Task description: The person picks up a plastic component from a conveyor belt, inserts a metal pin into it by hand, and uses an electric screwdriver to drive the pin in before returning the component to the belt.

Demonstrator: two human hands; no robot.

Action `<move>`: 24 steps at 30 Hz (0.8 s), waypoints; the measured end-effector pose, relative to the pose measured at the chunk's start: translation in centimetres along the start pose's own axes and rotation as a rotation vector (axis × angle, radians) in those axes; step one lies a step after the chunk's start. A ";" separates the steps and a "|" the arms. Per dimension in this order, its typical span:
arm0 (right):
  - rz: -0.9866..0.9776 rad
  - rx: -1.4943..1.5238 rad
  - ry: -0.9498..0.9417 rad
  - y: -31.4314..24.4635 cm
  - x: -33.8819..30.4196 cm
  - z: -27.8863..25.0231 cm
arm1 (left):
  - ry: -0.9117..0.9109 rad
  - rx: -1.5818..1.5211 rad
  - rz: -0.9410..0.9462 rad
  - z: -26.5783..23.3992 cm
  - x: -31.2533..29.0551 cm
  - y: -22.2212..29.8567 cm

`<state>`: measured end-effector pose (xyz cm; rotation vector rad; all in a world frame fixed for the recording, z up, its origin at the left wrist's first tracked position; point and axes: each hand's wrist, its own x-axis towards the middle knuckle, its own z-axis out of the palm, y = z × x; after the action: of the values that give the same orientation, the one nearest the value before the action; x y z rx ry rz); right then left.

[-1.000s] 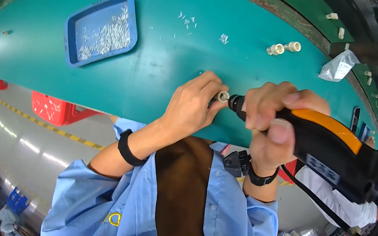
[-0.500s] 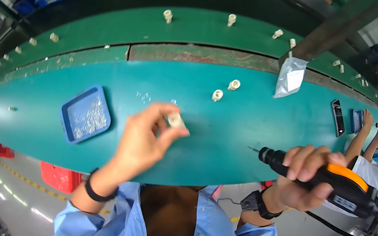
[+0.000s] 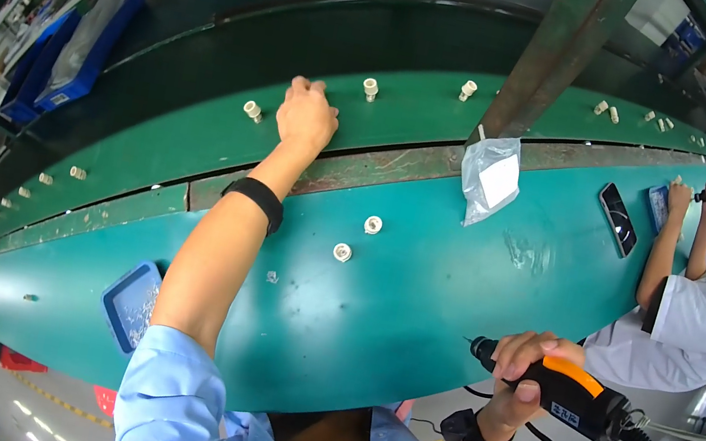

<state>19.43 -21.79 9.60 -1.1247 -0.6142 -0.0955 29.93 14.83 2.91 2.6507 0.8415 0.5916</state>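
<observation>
My left hand (image 3: 307, 117) reaches out over the green conveyor belt (image 3: 418, 120), between two small cream plastic fittings. Its fingers curl downward, and whatever they hold is hidden behind the hand. One fitting (image 3: 252, 111) lies on the belt to its left; another fitting (image 3: 370, 89) stands to its right. In my right hand (image 3: 525, 372) is a black and orange electric screwdriver (image 3: 572, 396), gripped around its body with the bit pointing left above the teal table. Two more cream fittings, one nearer (image 3: 342, 253) and one farther (image 3: 373, 225), rest on the table.
A blue tray (image 3: 121, 286) of small metal pieces is partly behind my left forearm. A clear plastic bag (image 3: 489, 180) hangs by the green post (image 3: 551, 62). A phone (image 3: 618, 219) lies at the right, near a co-worker (image 3: 685, 317) holding another screwdriver.
My left hand has gone from above the table, where it held a cream fitting, forward to the belt. My right hand keeps the screwdriver, now lower in view. The view has shifted.
</observation>
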 end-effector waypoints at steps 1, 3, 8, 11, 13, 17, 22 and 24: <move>-0.003 -0.006 0.020 0.2 0.0 -0.2 | 0.164 -0.018 0.099 0.6 0.1 0.2; -0.011 -0.019 0.058 0.6 0.1 -0.4 | 0.321 -0.039 0.202 1.7 0.5 1.1; 0.013 -0.040 0.085 1.0 0.0 -0.9 | 0.117 -0.316 0.147 4.5 2.4 3.9; 0.017 -0.029 0.067 1.1 -0.1 -0.9 | -0.106 -0.412 -0.013 5.3 2.9 4.5; 0.016 -0.029 0.078 1.0 -0.1 -0.9 | -0.086 -0.414 -0.007 5.5 2.9 4.9; 0.010 -0.013 0.078 0.9 0.0 -0.7 | -0.120 -0.526 -0.052 4.5 3.4 4.7; -0.017 0.000 0.064 0.6 -0.2 -0.3 | -0.238 -0.710 -0.013 -3.8 1.5 5.7; -0.018 0.004 0.070 0.3 -0.7 -0.2 | -0.324 -0.718 0.058 -9.0 -1.8 6.6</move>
<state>19.08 -22.00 8.92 -1.1081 -0.5620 -0.1483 27.57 9.93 12.84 2.0313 0.3592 0.3650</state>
